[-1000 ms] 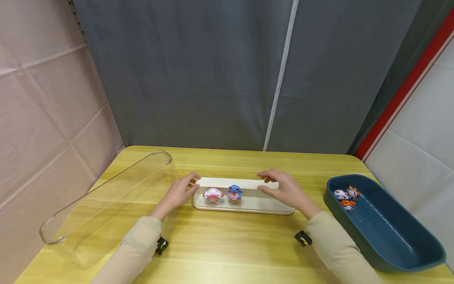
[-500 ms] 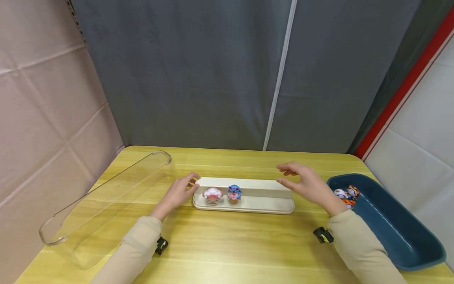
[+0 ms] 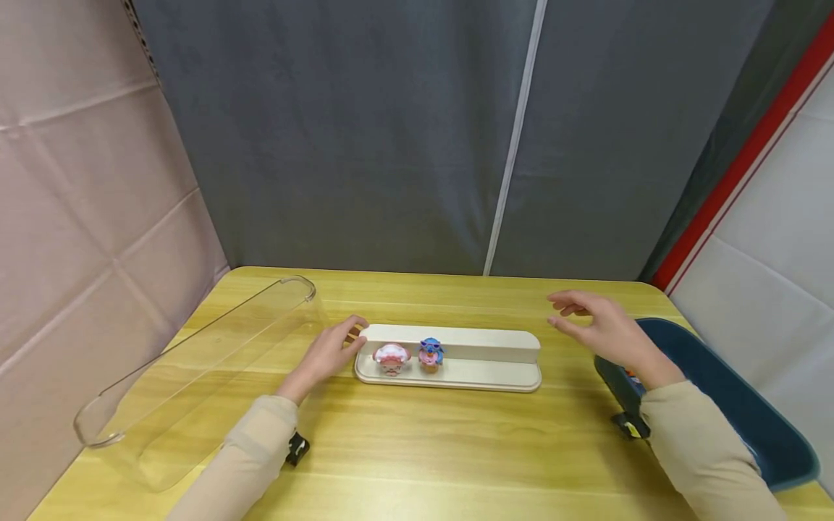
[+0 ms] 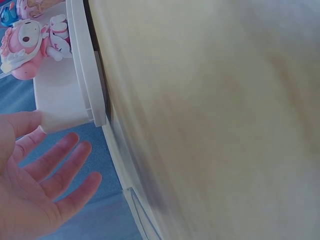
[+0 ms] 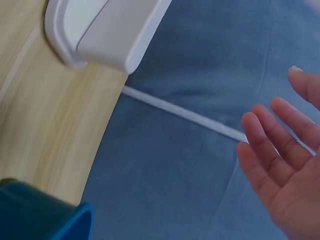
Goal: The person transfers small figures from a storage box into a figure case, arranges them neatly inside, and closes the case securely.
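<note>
A white two-step display base (image 3: 489,373) lies on the table. On its lower step, toward the left, stand a pink-and-white figurine (image 3: 392,359) and a blue-and-pink figurine (image 3: 431,355). My left hand (image 3: 329,352) is at the base's left end. In the left wrist view its thumb tip meets the corner of the base, and the other fingers spread out loosely. My right hand (image 3: 606,329) hovers over the table between the base and the dark teal bin (image 3: 723,391), holding nothing. Its forearm hides most of the figurines in the bin.
A clear plastic cover (image 3: 195,391) lies slantwise on the left of the wooden table (image 3: 417,449). Grey curtain (image 3: 365,145) hangs behind the table's far edge. Pale cloth walls stand at both sides.
My right hand has moved right, from above the base's right part toward the teal bin, its forearm now covering figurines there. The left hand and the base have stayed in place.
</note>
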`<state>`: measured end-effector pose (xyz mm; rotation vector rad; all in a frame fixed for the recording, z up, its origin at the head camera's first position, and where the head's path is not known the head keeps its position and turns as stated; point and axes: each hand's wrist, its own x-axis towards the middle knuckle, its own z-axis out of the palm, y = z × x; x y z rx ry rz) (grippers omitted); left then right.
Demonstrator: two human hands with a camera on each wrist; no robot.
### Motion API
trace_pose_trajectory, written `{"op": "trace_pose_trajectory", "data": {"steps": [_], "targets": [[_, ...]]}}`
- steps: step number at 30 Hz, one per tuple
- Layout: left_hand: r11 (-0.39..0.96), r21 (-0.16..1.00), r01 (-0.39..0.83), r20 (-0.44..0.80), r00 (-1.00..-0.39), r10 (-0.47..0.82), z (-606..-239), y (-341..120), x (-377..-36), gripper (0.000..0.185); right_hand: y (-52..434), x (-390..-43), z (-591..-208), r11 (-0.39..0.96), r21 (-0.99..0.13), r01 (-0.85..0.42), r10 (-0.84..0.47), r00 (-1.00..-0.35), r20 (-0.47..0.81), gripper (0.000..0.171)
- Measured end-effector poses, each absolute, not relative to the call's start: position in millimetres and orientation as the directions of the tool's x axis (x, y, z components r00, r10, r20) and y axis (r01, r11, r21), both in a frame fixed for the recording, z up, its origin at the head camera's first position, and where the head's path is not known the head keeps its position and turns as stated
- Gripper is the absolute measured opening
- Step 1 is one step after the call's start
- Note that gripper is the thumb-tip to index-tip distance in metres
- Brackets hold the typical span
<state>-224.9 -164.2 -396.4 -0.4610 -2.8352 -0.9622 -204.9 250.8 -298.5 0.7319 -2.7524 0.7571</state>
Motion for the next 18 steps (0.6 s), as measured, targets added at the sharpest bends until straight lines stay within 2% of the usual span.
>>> {"op": "trace_pose_trajectory", "data": {"steps": [5,18], "targets": [[0.751,0.578,0.320,0.204,-0.947,0.246,-396.2,-164.2,-225.1,0.022,263.9,-203.4,-297.9,0.761,-0.448,-0.470,-0.382,-0.882,0.276,0.041],[0.750,0.578,0.322,0.211,-0.947,0.243,-396.8,-165.8,-225.2,0.022,302.9,-201.2,-294.9,0.786,-0.432,-0.442,-0.348,-0.894,0.281,0.038]]}}
